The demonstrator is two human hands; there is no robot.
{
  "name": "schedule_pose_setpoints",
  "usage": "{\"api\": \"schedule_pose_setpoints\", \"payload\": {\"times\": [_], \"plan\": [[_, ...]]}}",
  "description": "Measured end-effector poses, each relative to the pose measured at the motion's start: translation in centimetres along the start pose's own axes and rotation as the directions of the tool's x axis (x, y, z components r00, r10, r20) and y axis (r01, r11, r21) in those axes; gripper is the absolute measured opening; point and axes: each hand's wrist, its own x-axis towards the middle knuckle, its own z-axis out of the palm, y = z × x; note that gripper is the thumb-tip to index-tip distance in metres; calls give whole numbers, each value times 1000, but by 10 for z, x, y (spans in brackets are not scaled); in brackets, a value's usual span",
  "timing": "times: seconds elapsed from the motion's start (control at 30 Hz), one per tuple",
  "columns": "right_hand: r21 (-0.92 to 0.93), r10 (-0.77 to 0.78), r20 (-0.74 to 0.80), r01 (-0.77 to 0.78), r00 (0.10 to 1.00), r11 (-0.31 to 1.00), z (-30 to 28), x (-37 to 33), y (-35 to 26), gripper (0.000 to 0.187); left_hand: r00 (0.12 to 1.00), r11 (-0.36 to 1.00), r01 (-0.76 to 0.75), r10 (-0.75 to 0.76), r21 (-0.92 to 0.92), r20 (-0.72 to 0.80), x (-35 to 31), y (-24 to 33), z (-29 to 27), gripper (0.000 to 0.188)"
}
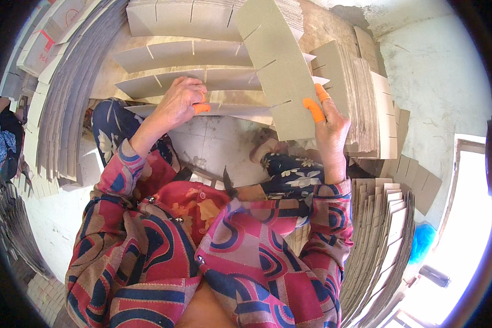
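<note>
My right hand (332, 124), with orange covers on its thumb and a finger, grips the edge of a long grey cardboard strip (279, 71) with slots cut in one side. This strip is raised and tilted across the others. My left hand (183, 103) is closed at the nearest of several slotted strips, the near strip (235, 111), its orange-covered thumb on the near side; the other fingertips are partly hidden. Beyond it, a middle strip (229, 79) and a far strip (175, 56) stand on edge in rows, roughly parallel, on a wooden surface (112, 74).
Stacked cardboard strips rise at the back (180, 19), along the left (76, 104) and at the right (363, 109). Another stack (374, 235) stands beside my right arm. A blue plastic bag (422, 240) lies near the bright doorway. Someone in blue clothing (3, 136) is at far left.
</note>
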Motion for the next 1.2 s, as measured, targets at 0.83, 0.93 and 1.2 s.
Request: {"api": "schedule_pose_setpoints", "payload": {"times": [0.83,0.93,1.2], "plan": [[64,-105,5,104,995,993,10,-1,2,37,998,998,54,-55,40,10,2,-1,-1,18],[37,-108,41,107,993,994,5,-1,4,37,998,998,67,-67,15,4,4,3,-2,21],[63,-97,55,94,994,994,4,-4,3,41,974,984,117,-87,136,-207,64,-25,-10,27]]}}
